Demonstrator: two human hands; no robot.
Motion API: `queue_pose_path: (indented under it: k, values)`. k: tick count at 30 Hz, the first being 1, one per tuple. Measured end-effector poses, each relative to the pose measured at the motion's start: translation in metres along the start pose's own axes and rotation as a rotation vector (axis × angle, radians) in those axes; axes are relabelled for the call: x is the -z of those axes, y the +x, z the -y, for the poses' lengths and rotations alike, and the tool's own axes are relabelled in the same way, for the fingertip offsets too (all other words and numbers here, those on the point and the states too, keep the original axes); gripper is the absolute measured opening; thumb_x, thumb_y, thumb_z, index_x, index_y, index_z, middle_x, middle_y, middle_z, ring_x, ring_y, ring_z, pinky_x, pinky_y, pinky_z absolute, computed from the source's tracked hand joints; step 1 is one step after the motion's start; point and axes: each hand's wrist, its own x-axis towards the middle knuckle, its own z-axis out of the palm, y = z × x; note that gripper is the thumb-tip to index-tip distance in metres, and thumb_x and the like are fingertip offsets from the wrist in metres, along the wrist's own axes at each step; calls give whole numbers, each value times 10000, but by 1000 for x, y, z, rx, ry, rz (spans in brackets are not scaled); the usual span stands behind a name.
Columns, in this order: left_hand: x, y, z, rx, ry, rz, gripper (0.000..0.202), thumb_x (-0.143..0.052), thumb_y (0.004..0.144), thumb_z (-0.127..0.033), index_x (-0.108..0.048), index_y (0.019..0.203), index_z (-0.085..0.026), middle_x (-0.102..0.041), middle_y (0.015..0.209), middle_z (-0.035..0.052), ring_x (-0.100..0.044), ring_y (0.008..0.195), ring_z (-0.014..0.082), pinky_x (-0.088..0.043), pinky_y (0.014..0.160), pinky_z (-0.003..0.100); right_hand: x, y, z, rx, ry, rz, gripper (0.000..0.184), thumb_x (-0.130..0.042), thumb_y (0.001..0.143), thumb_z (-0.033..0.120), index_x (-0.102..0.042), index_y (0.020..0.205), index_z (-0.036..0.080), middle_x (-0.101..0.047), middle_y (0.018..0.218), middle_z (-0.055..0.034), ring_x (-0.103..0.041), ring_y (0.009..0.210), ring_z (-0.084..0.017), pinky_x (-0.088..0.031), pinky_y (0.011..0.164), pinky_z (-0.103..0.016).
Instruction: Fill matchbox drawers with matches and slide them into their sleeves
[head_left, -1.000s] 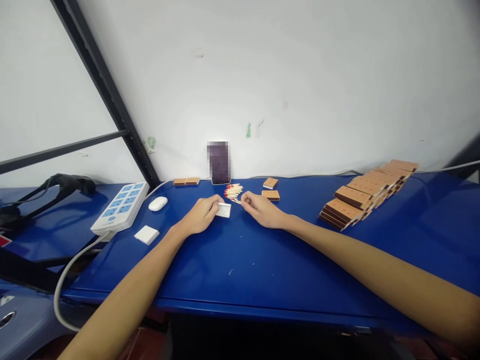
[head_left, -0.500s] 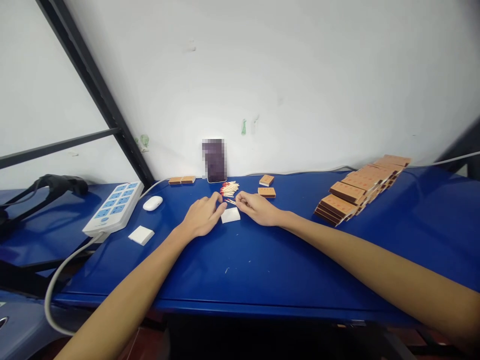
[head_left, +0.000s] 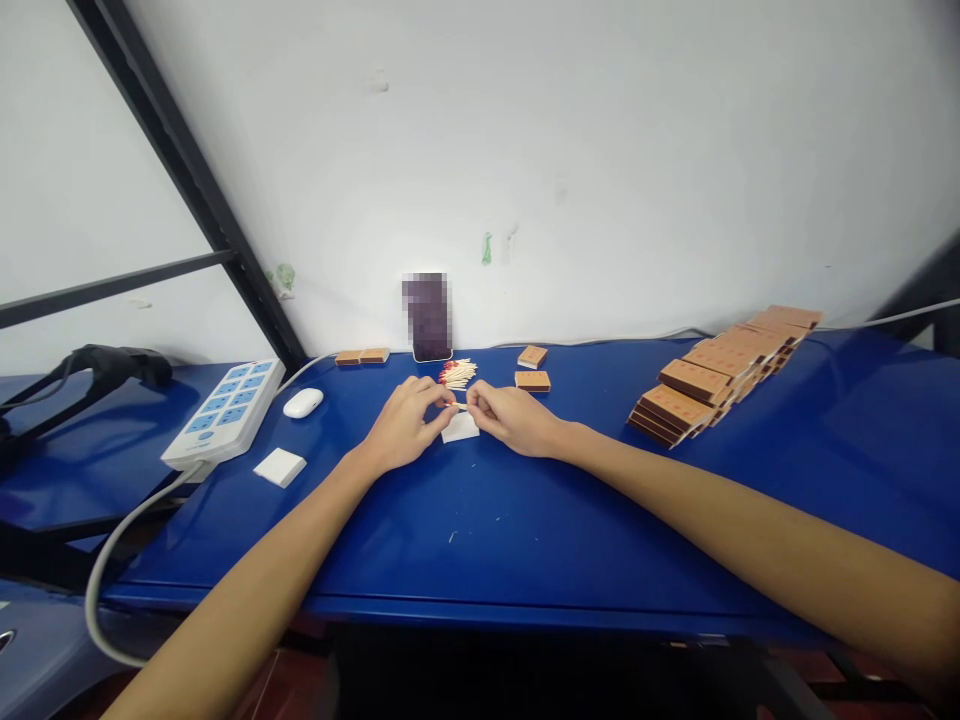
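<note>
Between my hands a few matches (head_left: 460, 406) lie crosswise, just above a small white matchbox tray (head_left: 460, 428). My left hand (head_left: 409, 422) pinches their red-headed end between thumb and forefinger. At the opposite end, the fingertips of my right hand (head_left: 510, 415) are closed on the sticks. How many matches are held is too small to tell. Right behind my hands a pile of loose matches (head_left: 459, 374) rests on the blue table, heads mostly to the left.
Two matchboxes (head_left: 532, 381) stand behind my right hand; stacked matchboxes (head_left: 709, 385) spread at the right. Leftward are a white tray (head_left: 280, 467), a white earbud case (head_left: 303, 403) and a power strip (head_left: 225, 412). A phone (head_left: 430, 318) leans on the wall by more matchboxes (head_left: 362, 357).
My left thumb and forefinger have closed on the red-headed end of the matches, which my right hand was holding alone. The matches now sit level between both hands.
</note>
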Motion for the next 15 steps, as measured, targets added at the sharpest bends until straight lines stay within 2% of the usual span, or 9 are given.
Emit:
queue_pose_path:
  k: [4, 8, 15]
  values:
    - [2, -1, 2, -12, 2, 8, 262, -467, 951, -383, -658, 945, -204, -641, 881, 33, -512, 807, 179, -395, 777, 333, 1, 0, 0, -2, 20, 23, 35, -428, 939, 218, -450, 914, 209, -542, 638, 52, -411, 521, -108, -273, 567, -242]
    - [2, 0, 1, -46, 4, -49, 205, -499, 928, -318, -667, 923, -200, -637, 835, 21, -510, 801, 171, -409, 787, 324, 1, 1, 0, -9, 22, 31, 33, -426, 938, 219, -445, 914, 209, -548, 640, 50, -419, 524, -110, -276, 574, -243]
    - [5, 0, 7, 0, 21, -77, 203, -516, 915, -309, -679, 860, -199, -632, 806, 15, -510, 778, 165, -407, 755, 314, -1, 1, -1, -27, 5, 10, 41, -418, 934, 218, -433, 898, 206, -483, 598, 59, -381, 510, -111, -255, 556, -250]
